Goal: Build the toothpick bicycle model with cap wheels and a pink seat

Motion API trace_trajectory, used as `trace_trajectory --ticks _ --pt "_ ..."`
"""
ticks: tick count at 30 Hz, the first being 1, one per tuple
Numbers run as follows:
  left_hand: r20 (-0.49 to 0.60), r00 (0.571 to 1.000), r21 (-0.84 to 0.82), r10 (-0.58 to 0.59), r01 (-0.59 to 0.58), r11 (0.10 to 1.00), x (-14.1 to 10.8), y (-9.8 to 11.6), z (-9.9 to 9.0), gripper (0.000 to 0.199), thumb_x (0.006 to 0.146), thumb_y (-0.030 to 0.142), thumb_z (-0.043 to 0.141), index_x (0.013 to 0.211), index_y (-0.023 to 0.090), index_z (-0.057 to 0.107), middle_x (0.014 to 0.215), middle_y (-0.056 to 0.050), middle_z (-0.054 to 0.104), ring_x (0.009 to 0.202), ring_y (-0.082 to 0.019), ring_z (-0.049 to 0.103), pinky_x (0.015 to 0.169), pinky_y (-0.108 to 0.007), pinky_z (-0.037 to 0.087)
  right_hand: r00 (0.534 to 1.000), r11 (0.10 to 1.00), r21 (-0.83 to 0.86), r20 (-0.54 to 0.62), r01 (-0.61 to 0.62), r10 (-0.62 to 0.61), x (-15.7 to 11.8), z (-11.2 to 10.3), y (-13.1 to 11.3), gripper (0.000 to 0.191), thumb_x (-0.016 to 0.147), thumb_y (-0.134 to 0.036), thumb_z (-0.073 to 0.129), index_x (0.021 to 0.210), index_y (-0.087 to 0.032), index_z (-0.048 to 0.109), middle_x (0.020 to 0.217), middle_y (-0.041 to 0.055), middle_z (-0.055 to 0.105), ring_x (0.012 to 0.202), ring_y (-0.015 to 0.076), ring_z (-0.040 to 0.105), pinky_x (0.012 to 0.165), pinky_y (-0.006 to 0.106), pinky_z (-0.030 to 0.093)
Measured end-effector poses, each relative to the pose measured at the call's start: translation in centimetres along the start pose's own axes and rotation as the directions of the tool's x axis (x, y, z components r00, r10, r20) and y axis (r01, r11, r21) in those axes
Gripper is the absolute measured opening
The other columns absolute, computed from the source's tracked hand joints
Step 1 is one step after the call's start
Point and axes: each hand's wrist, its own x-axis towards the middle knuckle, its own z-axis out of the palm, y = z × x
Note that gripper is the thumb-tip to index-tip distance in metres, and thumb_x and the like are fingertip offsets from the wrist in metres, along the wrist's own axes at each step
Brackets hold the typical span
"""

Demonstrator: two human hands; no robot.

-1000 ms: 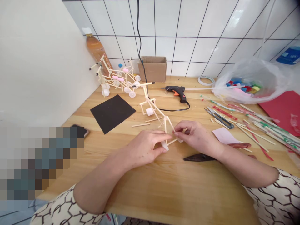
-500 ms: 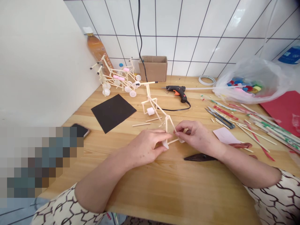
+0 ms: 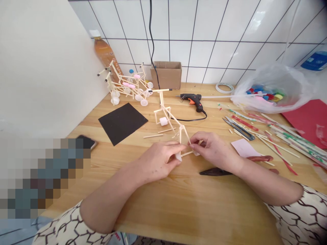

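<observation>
Across the wooden worktop (image 3: 191, 204), the left hand (image 3: 157, 161) is holding a white plastic cap (image 3: 178, 157) in a closed grip, steadying the stick model (image 3: 172, 119), while the right hand (image 3: 214, 149) is pinching its slanted stick (image 3: 186, 136), apparently bracing that joint.

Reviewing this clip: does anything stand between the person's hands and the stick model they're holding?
Nothing visible does: the left hand and the right hand each touch the lower end of the stick model directly, with no object between.
</observation>
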Motion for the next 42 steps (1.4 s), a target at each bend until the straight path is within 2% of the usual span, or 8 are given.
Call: trace_trajectory --ticks 6,12,23,30,38,42 --pt "-0.031 1.000 0.017 -0.001 0.002 1.000 0.0 0.1 -0.2 0.024 0.078 0.011 0.050 0.098 0.018 0.062 0.094 -0.004 0.066 0.086 -0.017 0.062 0.077 -0.029 0.048 0.999 0.998 -0.056 -0.048 0.021 -0.024 -0.1 0.2 -0.1 0.014 0.077 -0.011 0.052 0.069 -0.018 0.060 0.062 -0.0009 0.060 0.058 0.0119 0.055 0.056 0.022 0.042" --pt "-0.087 0.996 -0.001 0.017 -0.017 1.000 0.0 -0.1 0.1 0.029 0.077 0.010 0.050 0.102 0.020 0.061 0.094 -0.003 0.066 0.086 -0.017 0.063 0.075 -0.029 0.049 0.994 0.998 -0.038 -0.091 0.052 -0.055 -0.3 0.6 0.3 0.013 0.077 -0.013 0.051 0.070 -0.018 0.061 0.065 0.0003 0.061 0.061 0.0126 0.056 0.056 0.023 0.043" --pt "-0.073 0.997 -0.009 0.005 -0.005 1.000 0.0 0.1 0.2 0.030 0.077 0.009 0.049 0.104 0.019 0.061 0.092 -0.003 0.066 0.086 -0.017 0.062 0.077 -0.029 0.049 0.998 1.000 0.000 -0.055 -0.027 0.027 -0.1 0.3 0.1 0.012 0.076 -0.015 0.051 0.070 -0.017 0.062 0.061 0.0002 0.061 0.058 0.0131 0.055 0.057 0.024 0.044" --pt "-0.077 0.996 -0.031 -0.037 0.035 0.999 0.1 0.5 0.3 0.032 0.076 0.010 0.050 0.104 0.020 0.061 0.087 -0.002 0.066 0.081 -0.016 0.061 0.074 -0.029 0.048 0.999 1.000 0.017 -0.046 0.013 -0.012 0.1 0.2 0.4 0.012 0.074 -0.017 0.052 0.066 -0.018 0.061 0.060 -0.0007 0.060 0.057 0.0128 0.055 0.057 0.024 0.044" --pt "-0.120 0.984 -0.083 -0.134 0.125 0.989 0.2 1.2 0.9 0.034 0.072 0.008 0.051 0.104 0.017 0.061 0.086 -0.003 0.066 0.073 -0.015 0.061 0.069 -0.026 0.049 1.000 0.999 -0.026 -0.019 -0.025 0.025 0.1 -0.2 0.1 0.012 0.074 -0.012 0.053 0.067 -0.016 0.062 0.060 -0.0002 0.060 0.056 0.0121 0.053 0.055 0.023 0.040" --pt "-0.113 0.980 -0.078 -0.167 0.159 0.984 0.3 1.7 0.9 0.032 0.072 0.008 0.051 0.101 0.017 0.062 0.081 -0.002 0.066 0.071 -0.015 0.060 0.067 -0.026 0.048 1.000 0.999 -0.027 -0.011 0.017 -0.017 0.4 -0.1 0.4 0.013 0.074 -0.009 0.052 0.067 -0.015 0.062 0.062 0.0004 0.060 0.057 0.0122 0.053 0.055 0.023 0.040"
